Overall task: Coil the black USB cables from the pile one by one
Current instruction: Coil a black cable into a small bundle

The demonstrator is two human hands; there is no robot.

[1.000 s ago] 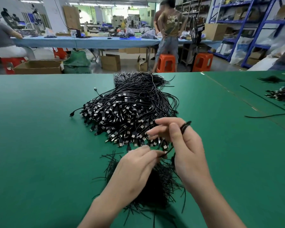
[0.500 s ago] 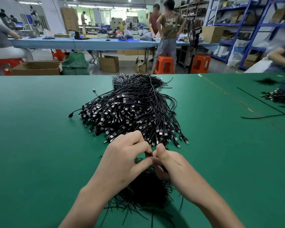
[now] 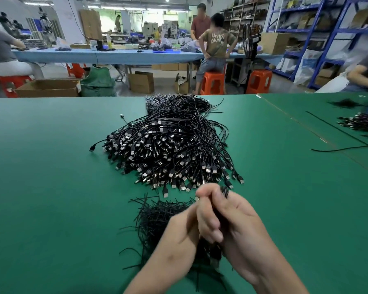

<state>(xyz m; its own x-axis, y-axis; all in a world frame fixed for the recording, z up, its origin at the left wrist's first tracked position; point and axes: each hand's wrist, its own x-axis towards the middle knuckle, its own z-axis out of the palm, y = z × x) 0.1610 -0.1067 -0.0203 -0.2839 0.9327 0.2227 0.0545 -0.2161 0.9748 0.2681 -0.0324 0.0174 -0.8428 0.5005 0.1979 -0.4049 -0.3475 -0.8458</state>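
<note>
While green counter (image 3: 40, 177) lies open at left, its far edge backs onto a workshop floor (image 3: 123, 89); pile of black cables (image 3: 168, 149) centre; left hand (image 3: 180, 236) blurred, grip unclear; right hand (image 3: 236, 221) grasps one cable (image 3: 224, 190); open counter beyond.

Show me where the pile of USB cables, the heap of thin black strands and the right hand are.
pile of USB cables (image 3: 170, 149), head view, among the plugs
heap of thin black strands (image 3: 155, 217), head view, left part
right hand (image 3: 236, 221), head view, middle of hand

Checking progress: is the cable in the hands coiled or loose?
Coiled: loops of the cable stick out above the right hand; rest hidden.
</note>
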